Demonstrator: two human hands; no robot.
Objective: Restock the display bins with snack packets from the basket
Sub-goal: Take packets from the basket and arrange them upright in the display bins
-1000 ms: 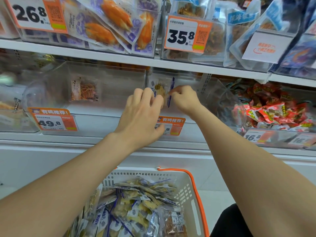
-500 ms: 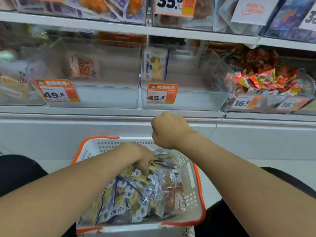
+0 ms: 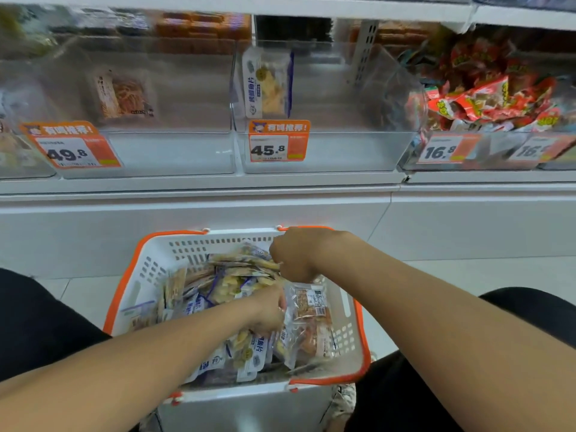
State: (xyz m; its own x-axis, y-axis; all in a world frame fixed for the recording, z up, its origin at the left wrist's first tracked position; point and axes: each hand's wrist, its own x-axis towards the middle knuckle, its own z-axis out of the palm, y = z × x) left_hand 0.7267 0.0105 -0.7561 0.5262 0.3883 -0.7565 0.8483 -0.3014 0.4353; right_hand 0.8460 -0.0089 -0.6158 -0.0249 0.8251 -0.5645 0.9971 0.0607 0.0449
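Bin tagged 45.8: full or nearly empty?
Nearly empty. The bin holds a single packet standing upright at its left side; the rest of it shows bare.

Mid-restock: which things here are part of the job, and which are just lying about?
Job: basket, snack packets, left hand, right hand, 45.8 bin, 49.8 bin.
Lying about: red packets, 16.8 bin.

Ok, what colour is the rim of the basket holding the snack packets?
Orange: the basket rim trims a white body, seen in the head view.
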